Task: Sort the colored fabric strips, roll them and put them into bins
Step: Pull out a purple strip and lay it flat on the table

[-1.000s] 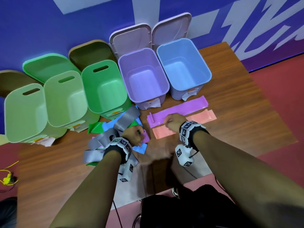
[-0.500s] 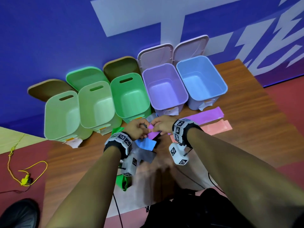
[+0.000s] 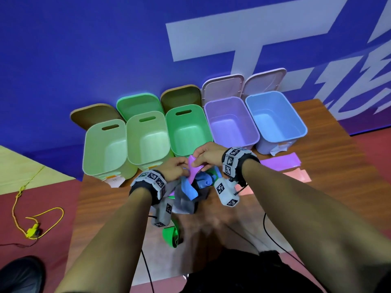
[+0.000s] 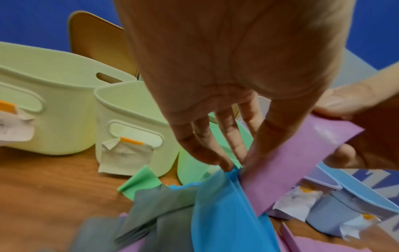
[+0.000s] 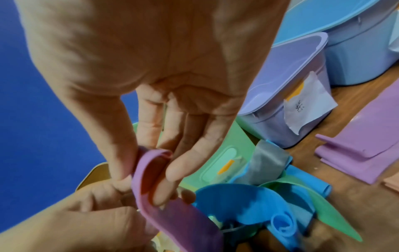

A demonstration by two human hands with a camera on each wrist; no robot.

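Hands meet just in front of the purple bin (image 3: pixel 230 123), lifting one purple strip (image 3: pixel 194 169) clear of a tangle of blue, grey and green strips (image 3: pixel 189 190) on the table (image 3: pixel 105 199). The right hand (image 3: pixel 208 155) pinches the strip's folded top end between thumb and fingertips (image 5: pixel 166 175), seemingly to start a roll; the left hand (image 3: pixel 175 169) pinches it lower down, apparently keeping it taut and free of the pile. More purple strips (image 3: pixel 279 162) and a pink one (image 3: pixel 298 175) lie flat right of the purple bin's front. All five bins look empty. How many strips the tangle holds is hard to tell; the paper labels are unreadable.
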